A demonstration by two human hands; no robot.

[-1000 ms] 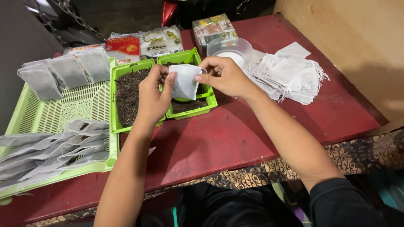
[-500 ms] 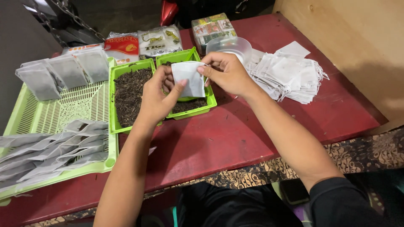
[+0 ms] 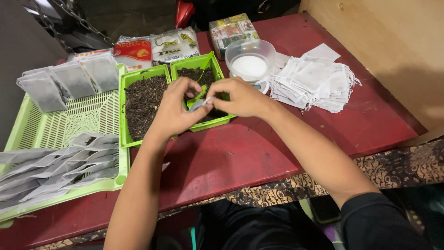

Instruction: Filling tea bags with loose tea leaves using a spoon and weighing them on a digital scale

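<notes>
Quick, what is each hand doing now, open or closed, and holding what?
Left hand: closed, pinching the small white pouch over the green tray.
Right hand: closed, pinching the same pouch from the other side.

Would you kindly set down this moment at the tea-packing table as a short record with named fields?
left hand: pinching a small white bag over the right green tub
right hand: gripping the same bag from the other side
green tubs: two, side by side, holding dark loose tea
green scoop: in the right tub, under the hands
empty bags: white pile to the right
filled bags: laid in rows on the green slotted tray
clear bowl: behind the tubs
</notes>
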